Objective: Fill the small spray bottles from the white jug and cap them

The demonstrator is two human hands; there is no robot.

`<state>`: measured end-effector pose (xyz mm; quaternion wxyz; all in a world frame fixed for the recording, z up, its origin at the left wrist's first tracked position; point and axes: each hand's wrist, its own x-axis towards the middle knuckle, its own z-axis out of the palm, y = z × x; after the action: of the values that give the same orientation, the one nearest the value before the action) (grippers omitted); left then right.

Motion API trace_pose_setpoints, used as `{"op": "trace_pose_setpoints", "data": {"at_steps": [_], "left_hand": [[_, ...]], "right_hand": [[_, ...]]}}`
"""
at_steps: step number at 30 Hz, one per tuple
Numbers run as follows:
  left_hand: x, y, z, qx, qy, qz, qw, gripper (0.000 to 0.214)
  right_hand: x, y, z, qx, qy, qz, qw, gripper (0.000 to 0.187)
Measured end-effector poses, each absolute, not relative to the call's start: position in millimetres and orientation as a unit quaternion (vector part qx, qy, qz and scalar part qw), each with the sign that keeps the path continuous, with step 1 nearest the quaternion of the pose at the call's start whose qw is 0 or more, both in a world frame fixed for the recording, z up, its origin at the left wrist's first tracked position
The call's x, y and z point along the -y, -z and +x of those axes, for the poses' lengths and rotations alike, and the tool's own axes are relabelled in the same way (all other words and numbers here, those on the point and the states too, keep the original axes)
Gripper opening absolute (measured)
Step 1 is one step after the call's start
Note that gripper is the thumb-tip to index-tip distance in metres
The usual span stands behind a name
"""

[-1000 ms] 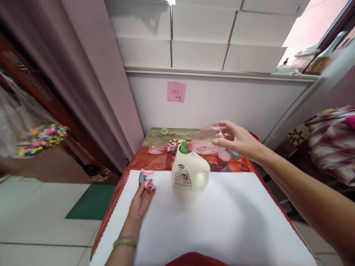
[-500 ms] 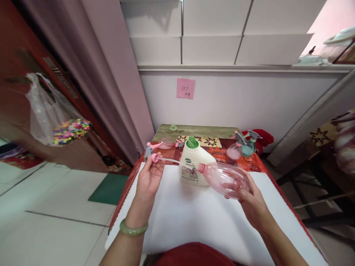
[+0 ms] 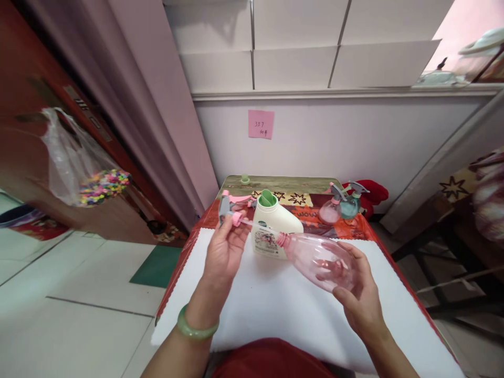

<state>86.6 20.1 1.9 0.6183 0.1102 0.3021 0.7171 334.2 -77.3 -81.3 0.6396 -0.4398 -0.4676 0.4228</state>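
Observation:
My left hand [image 3: 227,244] pinches a grey and pink trigger sprayer head [image 3: 228,209] by its pink collar, with its thin clear tube [image 3: 258,226] pointing right. My right hand [image 3: 360,294] is wrapped round the wide base of a see-through pink spray bottle [image 3: 315,256], tilted with its neck to the left. The tube reaches the bottle's mouth; how far it runs inside is hard to make out. Behind them stands a cream jug [image 3: 271,223] with a green spout [image 3: 268,197], its front partly covered by the tube and bottle.
Two filled spray bottles, one pink [image 3: 329,211] and one teal [image 3: 349,208], stand at the table's back right. A small green cap [image 3: 245,179] sits at the back edge. White cloth [image 3: 271,310] covers the near table. A bag of coloured pieces [image 3: 103,186] hangs from the door at left.
My left hand has moved right with the sprayer head, narrowing the gap between its collar and the bottle's neck. The bottle has tilted slightly, its base lower.

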Motion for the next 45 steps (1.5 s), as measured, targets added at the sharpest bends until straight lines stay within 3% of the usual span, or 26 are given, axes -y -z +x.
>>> {"op": "trace_pose_setpoints", "data": {"at_steps": [8, 13, 19, 28, 33, 36, 40, 42, 45], "left_hand": [[1.7, 7.7, 124.3, -0.288, -0.649, 0.156, 0.687, 0.011], [4.1, 8.0, 125.9, -0.288, -0.636, 0.179, 0.693, 0.018], [6.6, 7.1, 131.1, -0.276, -0.625, 0.206, 0.7, 0.031], [13.0, 7.8, 131.8, -0.289, -0.642, 0.264, 0.659, 0.028], [14.1, 8.5, 130.5, -0.284, -0.642, 0.28, 0.655, 0.028], [14.0, 7.5, 127.4, -0.277, -0.639, 0.303, 0.651, 0.03], [14.9, 5.0, 123.6, -0.249, -0.629, 0.339, 0.653, 0.031], [16.1, 3.9, 123.0, -0.232, -0.628, 0.348, 0.656, 0.032], [18.4, 3.1, 124.1, -0.208, -0.618, 0.36, 0.667, 0.036]], "right_hand": [[75.6, 88.1, 307.1, 0.559, -0.285, -0.443, 0.641, 0.099], [74.3, 90.0, 310.6, 0.621, -0.204, -0.456, 0.604, 0.09], [68.3, 87.0, 309.5, 0.663, -0.165, -0.408, 0.606, 0.094], [66.2, 90.4, 310.1, 0.718, 0.066, -0.433, 0.541, 0.103], [70.1, 101.3, 303.5, 0.692, 0.12, -0.461, 0.542, 0.095], [75.6, 102.9, 294.3, 0.652, -0.004, -0.47, 0.595, 0.094], [83.7, 85.7, 281.6, 0.478, -0.389, -0.447, 0.649, 0.102], [85.3, 72.6, 279.9, 0.355, -0.584, -0.412, 0.602, 0.096], [83.0, 58.6, 281.6, 0.193, -0.809, -0.33, 0.447, 0.091]]}}
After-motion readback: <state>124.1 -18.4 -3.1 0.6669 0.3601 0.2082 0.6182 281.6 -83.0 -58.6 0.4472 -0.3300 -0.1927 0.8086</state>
